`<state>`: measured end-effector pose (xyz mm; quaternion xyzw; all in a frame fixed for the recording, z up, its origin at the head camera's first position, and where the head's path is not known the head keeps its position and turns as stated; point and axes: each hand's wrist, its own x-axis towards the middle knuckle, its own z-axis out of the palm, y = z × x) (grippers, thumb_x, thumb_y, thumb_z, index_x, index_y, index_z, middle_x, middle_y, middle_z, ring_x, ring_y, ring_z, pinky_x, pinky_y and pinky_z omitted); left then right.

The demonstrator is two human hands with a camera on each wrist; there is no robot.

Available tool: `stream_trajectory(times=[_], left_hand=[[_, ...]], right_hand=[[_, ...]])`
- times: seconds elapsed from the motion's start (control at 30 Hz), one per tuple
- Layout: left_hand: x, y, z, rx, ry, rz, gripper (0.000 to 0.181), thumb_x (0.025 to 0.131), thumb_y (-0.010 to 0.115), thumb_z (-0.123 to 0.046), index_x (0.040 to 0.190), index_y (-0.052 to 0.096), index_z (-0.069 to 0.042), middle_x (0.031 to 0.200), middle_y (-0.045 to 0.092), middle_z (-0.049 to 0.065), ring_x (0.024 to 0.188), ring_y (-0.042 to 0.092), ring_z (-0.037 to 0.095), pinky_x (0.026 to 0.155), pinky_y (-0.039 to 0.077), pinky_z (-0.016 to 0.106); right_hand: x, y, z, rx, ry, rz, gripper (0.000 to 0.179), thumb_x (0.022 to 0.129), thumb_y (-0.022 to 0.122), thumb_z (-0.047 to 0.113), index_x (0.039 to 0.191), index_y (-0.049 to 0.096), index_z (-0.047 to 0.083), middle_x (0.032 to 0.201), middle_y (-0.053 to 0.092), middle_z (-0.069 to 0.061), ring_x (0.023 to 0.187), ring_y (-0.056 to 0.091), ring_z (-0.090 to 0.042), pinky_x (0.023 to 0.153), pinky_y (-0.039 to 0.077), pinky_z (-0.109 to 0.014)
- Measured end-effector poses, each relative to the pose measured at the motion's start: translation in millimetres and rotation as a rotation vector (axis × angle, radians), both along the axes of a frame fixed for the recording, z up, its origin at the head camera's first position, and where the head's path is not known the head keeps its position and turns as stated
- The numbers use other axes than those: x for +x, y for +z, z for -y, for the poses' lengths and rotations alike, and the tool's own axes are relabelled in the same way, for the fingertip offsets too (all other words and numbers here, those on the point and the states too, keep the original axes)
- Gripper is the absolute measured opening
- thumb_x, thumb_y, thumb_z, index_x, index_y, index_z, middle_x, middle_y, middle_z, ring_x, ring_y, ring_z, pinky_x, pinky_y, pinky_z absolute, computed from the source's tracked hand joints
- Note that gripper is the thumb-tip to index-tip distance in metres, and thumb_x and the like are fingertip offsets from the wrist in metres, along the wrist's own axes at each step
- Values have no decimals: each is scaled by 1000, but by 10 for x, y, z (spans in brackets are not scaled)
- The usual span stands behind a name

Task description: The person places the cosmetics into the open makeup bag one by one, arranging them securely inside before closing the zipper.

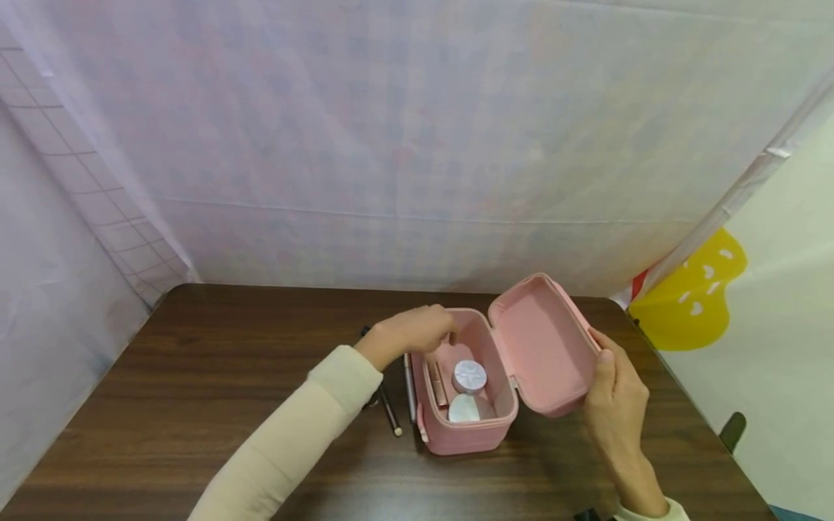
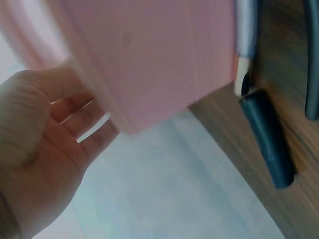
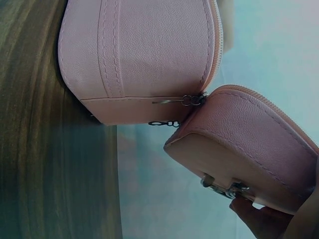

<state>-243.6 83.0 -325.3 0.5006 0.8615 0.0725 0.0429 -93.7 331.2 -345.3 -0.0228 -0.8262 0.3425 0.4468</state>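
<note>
A pink cosmetic case [image 1: 465, 438] stands on the table with its lid folded out to the right. My left hand [image 1: 417, 329] reaches over the far left corner, fingers dipping inside; in the left wrist view the case wall hides the fingertips of the left hand [image 2: 55, 124], so whether they hold anything cannot be seen. My right hand [image 1: 615, 398] grips the outer edge of the lid [image 1: 547, 347], thumb at the rim. Inside the case lie a slim rose-gold tube [image 1: 437, 385], a round silver compact [image 1: 469, 376] with a star pattern and a pale white compact [image 1: 464, 409].
Left of the case, close to its wall, lie a silver pen-like stick [image 1: 410, 387] and a dark-handled makeup brush [image 1: 391, 412]. A black capped end [image 2: 269, 142] shows beyond the case. Zipper pulls [image 3: 187, 100] hang at the hinge side. A pale curtain [image 1: 391, 145] rises behind the brown table [image 1: 215, 391].
</note>
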Motion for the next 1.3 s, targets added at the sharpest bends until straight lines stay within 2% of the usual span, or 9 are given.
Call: stream_trajectory(times=[0.1, 0.27, 0.53, 0.67, 0.8, 0.93, 1.1, 1.2, 1.3], left_hand=[[-40, 95, 145, 113, 1, 36, 32, 88, 51, 9, 108, 70, -8, 102, 65, 7, 92, 59, 17, 79, 48, 28], [-98, 183, 348, 220, 17, 75, 29, 87, 56, 8, 110, 67, -5, 108, 62, 12, 99, 59, 23, 84, 48, 34], [-181, 111, 624, 340, 82, 136, 27, 87, 62, 3, 112, 66, -5, 110, 61, 8, 103, 58, 23, 90, 46, 34], [-234, 24, 750, 396, 95, 144, 28, 83, 64, 6, 111, 65, -2, 109, 63, 11, 105, 59, 25, 92, 45, 34], [-279, -98, 857, 412, 126, 153, 30, 82, 66, 7, 110, 64, -2, 110, 63, 11, 105, 59, 26, 93, 45, 37], [-307, -269, 946, 426, 186, 161, 32, 81, 69, 5, 111, 65, -4, 110, 63, 10, 105, 58, 27, 92, 45, 39], [-341, -488, 1018, 494, 247, 170, 35, 78, 73, 4, 111, 65, -6, 107, 62, 11, 105, 56, 31, 91, 44, 42], [-351, -575, 1036, 510, 287, 212, 37, 78, 73, 5, 113, 65, -6, 109, 61, 12, 107, 54, 34, 92, 42, 45], [-345, -630, 1048, 485, 334, 258, 39, 79, 72, 5, 115, 64, -7, 113, 59, 13, 111, 52, 35, 95, 40, 47]], right_hand=[[-5, 4, -7, -1, -1, 0, 33, 100, 42, 15, 124, 64, 8, 118, 64, -15, 101, 51, 4, 82, 35, -12], [1, 12, -15, -9, -2, 5, 33, 100, 42, 15, 124, 64, 9, 118, 64, -14, 99, 51, 4, 81, 35, -12], [4, -10, -19, -7, -9, 6, 33, 100, 42, 15, 124, 64, 10, 118, 64, -14, 98, 51, 4, 81, 35, -12], [3, -8, -20, -6, -5, 3, 33, 100, 42, 15, 124, 64, 9, 119, 64, -14, 98, 51, 5, 81, 35, -12], [7, -1, -17, -7, -3, 1, 33, 100, 42, 15, 124, 64, 9, 119, 64, -14, 98, 51, 5, 81, 35, -12], [7, 4, -14, -6, 2, -7, 33, 100, 42, 14, 124, 64, 8, 118, 64, -15, 99, 51, 5, 81, 35, -12], [1, 7, -9, -6, 7, -15, 33, 100, 42, 14, 124, 64, 8, 118, 64, -15, 100, 51, 5, 82, 35, -11], [0, 8, -10, -5, 2, -15, 33, 100, 42, 14, 123, 64, 8, 118, 64, -15, 99, 51, 5, 82, 35, -11], [3, 9, -14, -6, -2, -13, 33, 100, 41, 15, 124, 64, 9, 118, 64, -14, 98, 51, 5, 81, 35, -11]])
